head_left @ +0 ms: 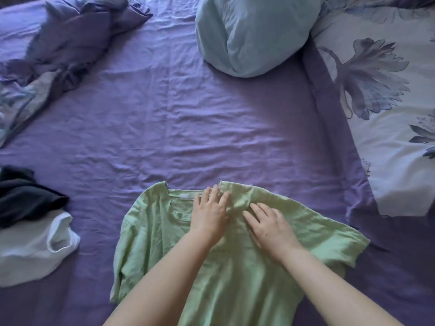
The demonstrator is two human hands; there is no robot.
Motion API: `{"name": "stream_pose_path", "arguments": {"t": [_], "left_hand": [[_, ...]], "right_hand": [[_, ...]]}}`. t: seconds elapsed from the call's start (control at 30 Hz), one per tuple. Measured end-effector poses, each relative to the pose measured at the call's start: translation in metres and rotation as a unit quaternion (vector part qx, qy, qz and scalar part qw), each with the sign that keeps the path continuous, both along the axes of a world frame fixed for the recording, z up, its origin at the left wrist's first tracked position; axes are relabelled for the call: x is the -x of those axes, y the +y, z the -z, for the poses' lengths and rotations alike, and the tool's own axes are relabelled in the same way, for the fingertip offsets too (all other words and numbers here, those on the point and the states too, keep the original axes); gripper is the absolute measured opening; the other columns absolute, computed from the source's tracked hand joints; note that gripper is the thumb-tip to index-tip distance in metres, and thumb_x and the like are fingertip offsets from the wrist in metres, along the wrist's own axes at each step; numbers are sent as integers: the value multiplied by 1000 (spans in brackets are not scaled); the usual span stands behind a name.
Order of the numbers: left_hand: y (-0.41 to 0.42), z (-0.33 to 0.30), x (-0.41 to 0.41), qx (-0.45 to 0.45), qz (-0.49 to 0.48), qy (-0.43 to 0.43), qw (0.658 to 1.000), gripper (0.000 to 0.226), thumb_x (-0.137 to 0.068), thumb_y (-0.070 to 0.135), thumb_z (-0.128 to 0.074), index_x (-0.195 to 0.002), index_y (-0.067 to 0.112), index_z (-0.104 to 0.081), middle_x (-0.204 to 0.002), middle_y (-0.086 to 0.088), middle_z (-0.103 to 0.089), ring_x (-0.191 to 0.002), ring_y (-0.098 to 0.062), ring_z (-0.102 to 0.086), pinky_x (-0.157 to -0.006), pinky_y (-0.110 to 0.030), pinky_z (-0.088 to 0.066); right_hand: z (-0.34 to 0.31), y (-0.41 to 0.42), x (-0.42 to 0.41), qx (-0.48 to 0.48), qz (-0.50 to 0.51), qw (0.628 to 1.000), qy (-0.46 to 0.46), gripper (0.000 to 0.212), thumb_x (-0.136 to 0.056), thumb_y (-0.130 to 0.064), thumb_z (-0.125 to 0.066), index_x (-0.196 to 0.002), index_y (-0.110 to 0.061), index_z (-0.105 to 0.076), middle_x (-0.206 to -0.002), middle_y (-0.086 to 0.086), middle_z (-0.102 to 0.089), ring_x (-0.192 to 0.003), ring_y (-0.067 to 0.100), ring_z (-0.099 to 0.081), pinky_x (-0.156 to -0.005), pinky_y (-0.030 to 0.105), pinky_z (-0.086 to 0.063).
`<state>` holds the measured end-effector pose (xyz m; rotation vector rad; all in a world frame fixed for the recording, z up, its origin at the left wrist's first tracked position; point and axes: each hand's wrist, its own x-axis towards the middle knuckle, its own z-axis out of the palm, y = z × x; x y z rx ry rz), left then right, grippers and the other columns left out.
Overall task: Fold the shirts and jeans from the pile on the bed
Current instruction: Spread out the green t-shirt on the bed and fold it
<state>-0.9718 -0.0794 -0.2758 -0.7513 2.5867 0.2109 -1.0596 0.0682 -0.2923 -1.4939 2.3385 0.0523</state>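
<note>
While the green shirt (pixel 226 267) lies spread out on the purple sheet (pixel 176 118) near the bottom edge of the view, both hands rest flat on top of it. The shirt's neck points away from the person, and its sleeves stick out to the left and right.

The left hand (pixel 209 216) sits right by the collar — its fingers are straight and a little apart, and the tips reach the far edge of the neck. The right hand (pixel 270 225) is just beside it, on the cloth by the right shoulder. Its fingers are straight and spread too, and they point up and to the left. The cloth is bunched into small folds between the two hands. Neither hand grabs the shirt; they only press on it.

To the left of the shirt lie two more clothes — a white one (pixel 35 250) and a dark one (pixel 26 196). The dark one lies partly on top of the white one. They are apart from the green shirt.

Far back on the bed sits a light blue pillow (pixel 249 34). A crumpled purple blanket (pixel 66 41) is in the far left corner. On the right lies a white cover with blue flowers (pixel 390 114).
</note>
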Motion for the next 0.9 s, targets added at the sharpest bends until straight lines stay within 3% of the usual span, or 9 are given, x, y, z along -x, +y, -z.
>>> {"name": "stream_pose_path", "arguments": {"t": [0.07,0.13,0.23,0.4,0.5,0.57,0.63,0.77,0.9], "left_hand": [[-17,3,-25,15,-23,-8,1000,62,-96,36,-46,-149,32,-14,-159,-5,-7,-146,-25,-6,-117,-43,-8],[-35,4,-51,21,-44,-14,999,59,-97,33,-41,-149,32,-13,-159,-5,-8,-145,-24,-6,-116,-42,-8],[-56,2,-84,18,-85,-8,996,57,-100,36,-34,-151,30,-9,-159,-4,-6,-146,-23,-5,-117,-41,-6],[-90,-5,-131,13,-216,15,976,66,-97,19,-34,-151,22,3,-158,-8,-4,-145,-23,-8,-117,-36,-9],[-112,-8,-141,14,-268,30,963,75,-92,24,-46,-151,19,-1,-151,-10,-23,-135,-26,-29,-109,-37,-25],[-126,-8,-142,-23,-339,44,940,73,-88,26,-52,-149,18,-14,-138,-8,-42,-126,-27,-41,-102,-39,-33],[-141,-7,-144,-102,-395,61,911,54,-85,26,-57,-136,18,-40,-128,-7,-54,-120,-28,-50,-97,-37,-38],[-157,-16,-152,-218,-342,140,903,8,-82,19,-60,-89,15,-59,-99,-10,-67,-98,-28,-60,-73,-31,-41],[-167,-16,-170,-233,-296,186,907,20,-89,32,-57,-93,12,-59,-96,-7,-65,-94,-26,-58,-77,-35,-44]], "right_hand": [[-4,-22,-6,-31,23,999,-16,46,-81,-38,-42,-119,-23,-64,-126,12,-61,-112,28,-60,-85,41,-50],[-5,-44,-5,-55,55,997,-18,52,-95,-40,-36,-144,-25,-33,-154,10,-24,-141,28,-25,-107,47,-30],[-11,-71,-2,-114,90,989,-8,61,-98,-46,-28,-150,-23,-5,-158,6,8,-145,28,6,-115,49,-9],[-20,-115,-41,-55,12,998,6,55,-98,-24,-33,-149,-16,-13,-159,6,-1,-146,24,0,-116,42,-10],[-22,-146,-71,-12,-66,998,-21,52,-93,-18,-44,-143,-15,-30,-154,9,-23,-143,27,-18,-112,40,-23],[-20,-171,-85,27,-112,992,-43,53,-73,-17,-71,-124,-13,-57,-132,12,-55,-125,33,-50,-91,42,-48],[-22,-196,-96,54,-132,989,-32,59,-59,-14,-81,-116,-13,-64,-120,7,-64,-112,28,-61,-75,37,-55],[-26,-242,-112,51,-185,981,-37,70,-88,-3,-44,-149,-25,-16,-155,-6,-22,-145,17,-11,-112,35,-18],[-25,-269,-122,26,-187,982,3,42,-89,-17,-48,-130,-25,-47,-121,-2,-57,-127,20,-37,-109,32,-17]]}}
